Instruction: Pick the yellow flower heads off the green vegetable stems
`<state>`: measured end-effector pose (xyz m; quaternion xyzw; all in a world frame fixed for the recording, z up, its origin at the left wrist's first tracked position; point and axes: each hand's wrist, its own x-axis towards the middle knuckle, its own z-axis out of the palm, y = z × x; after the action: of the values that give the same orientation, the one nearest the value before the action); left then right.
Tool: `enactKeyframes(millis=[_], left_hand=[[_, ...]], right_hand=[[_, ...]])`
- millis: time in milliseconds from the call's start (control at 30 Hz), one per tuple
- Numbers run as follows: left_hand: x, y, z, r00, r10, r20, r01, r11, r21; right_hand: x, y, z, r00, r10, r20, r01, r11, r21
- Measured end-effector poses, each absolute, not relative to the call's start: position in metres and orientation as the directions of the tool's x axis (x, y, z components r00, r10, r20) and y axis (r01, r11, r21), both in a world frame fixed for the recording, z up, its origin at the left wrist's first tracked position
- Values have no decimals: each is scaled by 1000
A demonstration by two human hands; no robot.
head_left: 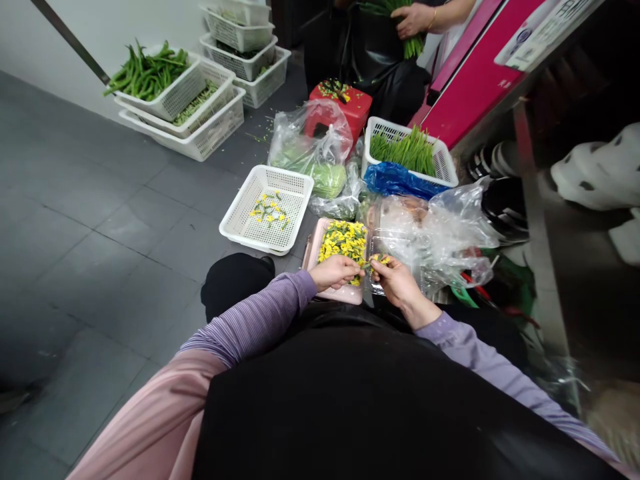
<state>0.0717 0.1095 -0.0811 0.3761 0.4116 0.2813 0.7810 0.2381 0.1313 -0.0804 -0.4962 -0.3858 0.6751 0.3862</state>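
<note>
Yellow petals and slim green stems make up the small flowering vegetable pieces (345, 241) heaped in a shallow, smooth, pale pink rectangular tray (345, 295), right in front of the person's black apron (370, 400). Just over the tray's right edge, the right hand (397, 283) pinches a few more of these pieces between thumb and fingers, while the left hand (336, 272) has its fingertips pressed together on the green end of one; the two hands almost meet. Both wrists come out of finely striped lilac sleeves (255, 317).

Beyond the left hand I see a white perforated plastic basket (293, 190), its mesh floor scattered with a few of the same pieces. To the right of the tray lie crinkled, glossy transparent plastic bags (445, 233), and behind them a wrinkled blue plastic bag (400, 180) against a white basket of thin upright green stalks (407, 150). A red plastic stool (353, 113) stands farther back, strewn with green and yellow scraps.

A magenta panel (480, 73) carries a white label (545, 37) with dark characters, too slanted and soft for me to read.
</note>
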Motion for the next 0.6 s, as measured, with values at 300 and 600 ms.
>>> enactKeyframes(millis=[300, 600], left_hand=[[76, 108, -81, 485, 773, -409, -149, 534, 832], [71, 117, -93, 331, 817, -473, -134, 537, 833]], right_hand=[[236, 128, -81, -228, 895, -383, -147, -421, -895], [243, 124, -72, -558, 610, -563, 222, -544, -809]])
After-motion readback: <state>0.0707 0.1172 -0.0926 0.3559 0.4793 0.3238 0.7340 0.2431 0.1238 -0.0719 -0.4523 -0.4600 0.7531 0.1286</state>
